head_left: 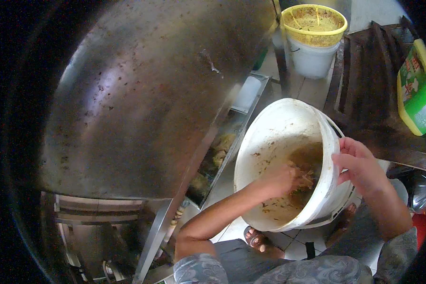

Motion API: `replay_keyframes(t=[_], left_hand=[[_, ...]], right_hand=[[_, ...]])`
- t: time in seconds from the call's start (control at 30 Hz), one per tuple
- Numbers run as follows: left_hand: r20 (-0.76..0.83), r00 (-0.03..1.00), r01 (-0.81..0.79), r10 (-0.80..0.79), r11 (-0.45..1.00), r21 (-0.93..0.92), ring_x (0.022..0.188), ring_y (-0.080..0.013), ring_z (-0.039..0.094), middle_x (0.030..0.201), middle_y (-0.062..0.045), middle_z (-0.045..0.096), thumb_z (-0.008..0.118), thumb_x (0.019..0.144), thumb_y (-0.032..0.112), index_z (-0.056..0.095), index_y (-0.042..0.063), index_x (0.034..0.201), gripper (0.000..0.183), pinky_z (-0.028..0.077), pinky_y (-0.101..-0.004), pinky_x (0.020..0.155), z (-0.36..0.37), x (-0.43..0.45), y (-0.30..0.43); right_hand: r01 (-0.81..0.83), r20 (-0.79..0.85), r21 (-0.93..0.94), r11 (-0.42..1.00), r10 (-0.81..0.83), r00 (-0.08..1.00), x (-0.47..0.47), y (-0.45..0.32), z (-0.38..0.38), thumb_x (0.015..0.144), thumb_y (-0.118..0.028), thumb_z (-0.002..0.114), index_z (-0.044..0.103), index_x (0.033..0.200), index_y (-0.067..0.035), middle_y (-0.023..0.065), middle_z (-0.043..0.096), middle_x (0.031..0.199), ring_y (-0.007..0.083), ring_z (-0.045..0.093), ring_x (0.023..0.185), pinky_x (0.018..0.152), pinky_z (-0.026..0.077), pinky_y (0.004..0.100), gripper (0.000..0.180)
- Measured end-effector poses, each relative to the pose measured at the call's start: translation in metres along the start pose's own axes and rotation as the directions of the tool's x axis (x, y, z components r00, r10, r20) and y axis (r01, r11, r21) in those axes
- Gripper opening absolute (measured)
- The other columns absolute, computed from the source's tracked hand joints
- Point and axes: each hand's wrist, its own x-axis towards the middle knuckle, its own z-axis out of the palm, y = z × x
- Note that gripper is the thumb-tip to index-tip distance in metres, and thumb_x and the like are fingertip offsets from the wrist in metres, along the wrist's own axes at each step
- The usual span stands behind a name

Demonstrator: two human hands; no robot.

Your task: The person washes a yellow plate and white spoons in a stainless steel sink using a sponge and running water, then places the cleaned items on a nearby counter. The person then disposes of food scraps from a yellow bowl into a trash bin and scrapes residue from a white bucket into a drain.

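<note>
A large white plastic bucket (pixel 277 142) is tilted in front of me, its mouth facing left and up. Brown bits cling to its inner wall, and murky brown liquid or residue lies deeper inside. My left hand (pixel 282 179) reaches into the bucket, blurred, with stringy brownish scraps at its fingers; whether they are gripped is not clear. On the right, my right hand (pixel 358 167) holds the bucket's rim, thumb and fingers at its outer side near the wire handle.
A big stained metal surface (pixel 138 99) fills the left. Beside it stands a metal tray (pixel 227 152) with food-like pieces. Beyond the bucket, a yellow strainer basket (pixel 314 33) sits on a white pail (pixel 312 60). A green-and-yellow container (pixel 419 92) stands on a dark ridged surface (pixel 372 85) at right.
</note>
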Motion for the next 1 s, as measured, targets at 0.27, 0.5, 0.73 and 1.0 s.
replay_keyframes(t=[0.27, 0.5, 0.73, 1.0], left_hand=[[-0.258, 0.760, 0.405, -0.597, 0.745, -0.531, 0.063, -0.0194, 0.056, 0.072, -0.011, 0.061, 0.056, 0.081, 0.025, 0.061, 0.005, 0.080, 0.021, 0.045, -0.0338, 0.057, -0.053, -0.036, -0.102], [-0.552, 0.621, 0.186, -0.556, 0.789, -0.585, 0.080, -0.0198, 0.057, 0.090, -0.009, 0.063, 0.050, 0.087, 0.033, 0.062, 0.005, 0.096, 0.031, 0.045, -0.0315, 0.068, 0.003, -0.082, -0.255], [-0.344, 0.754, 0.369, -0.560, 0.793, -0.485, 0.082, -0.0288, 0.060, 0.087, -0.016, 0.064, 0.051, 0.087, 0.028, 0.062, 0.001, 0.096, 0.031, 0.046, -0.0355, 0.075, -0.027, -0.039, -0.191], [0.074, 0.795, 0.582, -0.602, 0.722, -0.373, 0.084, -0.0292, 0.061, 0.095, -0.016, 0.064, 0.047, 0.089, 0.026, 0.062, 0.006, 0.103, 0.029, 0.046, -0.0350, 0.076, -0.039, -0.048, -0.180]], right_hand=[[0.022, 0.005, 0.012, 1.000, -0.022, 1.000, -0.001, 0.002, -0.005, 0.078, -0.017, 0.062, 0.053, 0.102, -0.006, 0.0018, 0.060, 0.085, 0.0115, 0.059, 0.067, 0.052, 0.050, 0.0251, 0.028], [0.017, 0.033, 0.023, 1.000, -0.018, 0.999, 0.001, 0.003, 0.000, 0.078, -0.017, 0.062, 0.054, 0.098, -0.008, 0.0010, 0.061, 0.084, 0.0110, 0.060, 0.068, 0.053, 0.050, 0.0253, 0.024], [0.022, 0.028, 0.015, 1.000, -0.022, 0.999, 0.000, 0.003, -0.007, 0.078, -0.017, 0.062, 0.053, 0.097, -0.008, 0.0004, 0.061, 0.082, 0.0110, 0.060, 0.068, 0.054, 0.052, 0.0262, 0.023], [0.024, 0.040, 0.027, 0.999, -0.025, 0.999, 0.000, 0.002, -0.005, 0.078, -0.016, 0.061, 0.052, 0.101, -0.006, 0.0026, 0.061, 0.084, 0.0121, 0.061, 0.068, 0.053, 0.053, 0.0264, 0.026]])
